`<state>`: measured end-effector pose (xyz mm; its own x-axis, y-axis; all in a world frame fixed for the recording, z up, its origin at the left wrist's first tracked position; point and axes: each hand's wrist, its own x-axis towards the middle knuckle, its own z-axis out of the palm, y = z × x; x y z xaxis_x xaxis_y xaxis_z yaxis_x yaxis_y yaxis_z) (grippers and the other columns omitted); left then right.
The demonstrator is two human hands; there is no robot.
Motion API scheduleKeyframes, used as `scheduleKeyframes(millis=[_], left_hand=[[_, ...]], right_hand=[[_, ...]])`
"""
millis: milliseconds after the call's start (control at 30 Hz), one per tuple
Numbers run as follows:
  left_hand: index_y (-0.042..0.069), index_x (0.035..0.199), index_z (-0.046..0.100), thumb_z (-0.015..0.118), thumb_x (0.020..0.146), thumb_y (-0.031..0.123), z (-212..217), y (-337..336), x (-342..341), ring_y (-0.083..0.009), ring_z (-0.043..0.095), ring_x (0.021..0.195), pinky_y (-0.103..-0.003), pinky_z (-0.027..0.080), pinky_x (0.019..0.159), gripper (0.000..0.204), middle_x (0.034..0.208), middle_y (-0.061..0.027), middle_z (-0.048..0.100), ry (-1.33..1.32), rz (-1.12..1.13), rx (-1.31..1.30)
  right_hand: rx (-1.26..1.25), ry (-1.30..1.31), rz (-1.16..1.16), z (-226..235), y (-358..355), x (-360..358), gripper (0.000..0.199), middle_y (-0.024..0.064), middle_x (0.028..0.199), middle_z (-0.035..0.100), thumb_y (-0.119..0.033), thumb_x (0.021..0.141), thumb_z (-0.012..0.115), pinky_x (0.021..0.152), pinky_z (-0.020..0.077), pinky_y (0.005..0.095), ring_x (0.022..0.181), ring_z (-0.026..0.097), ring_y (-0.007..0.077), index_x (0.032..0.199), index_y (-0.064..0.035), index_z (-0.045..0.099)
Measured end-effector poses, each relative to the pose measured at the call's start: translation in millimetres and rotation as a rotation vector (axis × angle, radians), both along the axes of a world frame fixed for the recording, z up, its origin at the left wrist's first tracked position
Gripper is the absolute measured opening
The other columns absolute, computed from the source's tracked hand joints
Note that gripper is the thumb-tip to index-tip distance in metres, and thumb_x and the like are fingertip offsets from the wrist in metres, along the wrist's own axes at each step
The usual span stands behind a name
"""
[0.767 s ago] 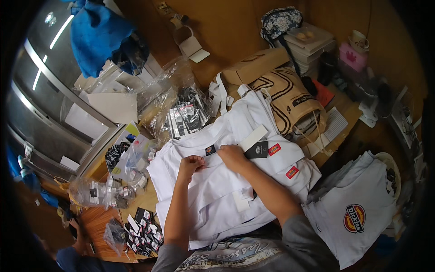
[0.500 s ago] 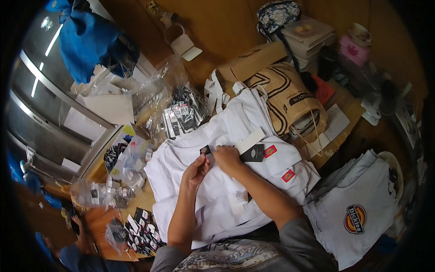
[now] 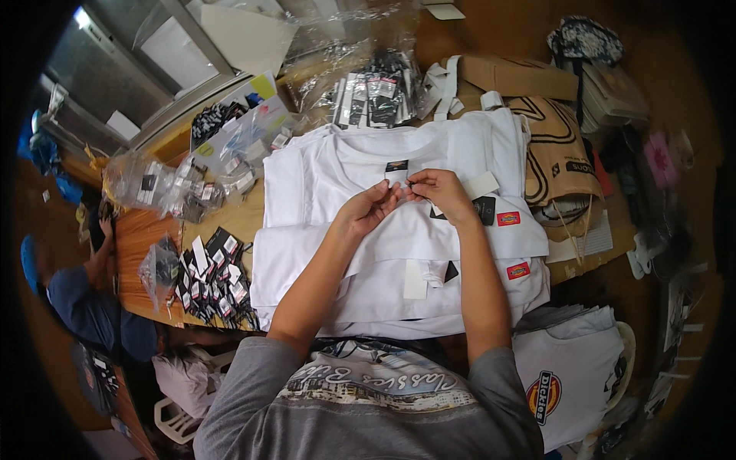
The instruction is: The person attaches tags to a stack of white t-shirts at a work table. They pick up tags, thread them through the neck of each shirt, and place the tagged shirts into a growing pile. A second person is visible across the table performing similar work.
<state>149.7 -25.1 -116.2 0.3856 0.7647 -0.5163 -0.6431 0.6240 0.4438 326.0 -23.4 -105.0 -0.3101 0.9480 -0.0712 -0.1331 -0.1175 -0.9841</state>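
Note:
A white T-shirt (image 3: 330, 211) lies on a stack of folded white shirts, its neckline towards the far side. Inside the neck is a black label (image 3: 396, 165) with a small white label (image 3: 396, 177) below it. My left hand (image 3: 371, 207) is closed, thumb and fingers pinching the white label from the left. Close against it, my right hand (image 3: 440, 190) is pinched too; what its fingertips hold is too small to tell. A white hang tag (image 3: 481, 185) and a black hang tag (image 3: 484, 209) lie beside my right wrist, near a red patch (image 3: 508, 219).
Loose black-and-white tags (image 3: 215, 276) are heaped at the left. Bagged tags (image 3: 376, 96) lie behind the shirts. A brown paper bag (image 3: 556, 146) stands at the right, above more printed white shirts (image 3: 571, 368). Another person's arm (image 3: 98, 253) shows at far left.
The view has swung, so the table sits straighter. My hands have come together at the shirt's neck, and the left now pinches the white label rather than the black one.

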Motion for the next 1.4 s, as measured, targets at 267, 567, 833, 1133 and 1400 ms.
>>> scheduleKeyframes(millis=[267, 567, 833, 1133, 1400], left_hand=[[0.004, 0.090, 0.053, 0.060, 0.073, 0.006, 1.9, -9.0, 7.0, -0.0097, 0.054, 0.063, -0.018, 0.045, 0.058, 0.018, 0.078, -0.0054, 0.059, 0.178, 0.176, 0.246], [-0.009, 0.107, 0.041, 0.059, 0.069, 0.003, -32.7, -6.9, 11.9, -0.0138, 0.058, 0.071, -0.025, 0.046, 0.068, 0.043, 0.082, -0.0122, 0.061, 0.244, 0.396, 0.625], [-0.006, 0.102, 0.046, 0.051, 0.074, -0.003, -0.6, -22.0, 26.4, -0.0131, 0.055, 0.054, -0.022, 0.046, 0.046, 0.029, 0.068, -0.0109, 0.058, 0.298, 0.467, 0.514], [-0.008, 0.091, 0.050, 0.053, 0.072, -0.003, -11.5, -11.6, 25.9, -0.0115, 0.054, 0.052, -0.022, 0.045, 0.045, 0.020, 0.068, -0.0101, 0.058, 0.446, 0.472, 0.544], [-0.005, 0.091, 0.051, 0.055, 0.064, -0.005, -10.9, -9.8, 19.8, -0.0111, 0.055, 0.055, -0.023, 0.045, 0.048, 0.027, 0.066, -0.0096, 0.059, 0.625, 0.472, 0.591]], right_hand=[[0.009, -0.072, -0.063, -5.8, -2.6, -19.3, 0.014, 0.0103, 0.076, 0.059, 0.004, 0.071, 0.055, 0.060, 0.0470, 0.0209, 0.066, 0.058, 0.0141, 0.085, 0.0069, 0.056], [0.055, -0.233, -0.105, -8.5, -4.8, -32.8, 0.016, 0.0123, 0.081, 0.058, 0.004, 0.072, 0.053, 0.062, 0.0491, 0.0224, 0.068, 0.057, 0.0153, 0.087, 0.0084, 0.055], [0.061, -0.227, -0.226, -10.9, -5.8, -29.4, 0.012, 0.0085, 0.070, 0.057, 0.005, 0.072, 0.054, 0.052, 0.0431, 0.0193, 0.060, 0.055, 0.0117, 0.084, 0.0070, 0.054], [0.051, -0.223, -0.231, -13.0, -3.6, -34.7, 0.013, 0.0062, 0.070, 0.055, 0.002, 0.074, 0.054, 0.052, 0.0409, 0.0196, 0.057, 0.050, 0.0104, 0.087, 0.0069, 0.053], [0.019, -0.232, -0.238, -18.8, -1.7, -35.0, 0.014, 0.0080, 0.067, 0.056, 0.004, 0.074, 0.053, 0.050, 0.0413, 0.0195, 0.055, 0.054, 0.0118, 0.088, 0.0071, 0.053]])
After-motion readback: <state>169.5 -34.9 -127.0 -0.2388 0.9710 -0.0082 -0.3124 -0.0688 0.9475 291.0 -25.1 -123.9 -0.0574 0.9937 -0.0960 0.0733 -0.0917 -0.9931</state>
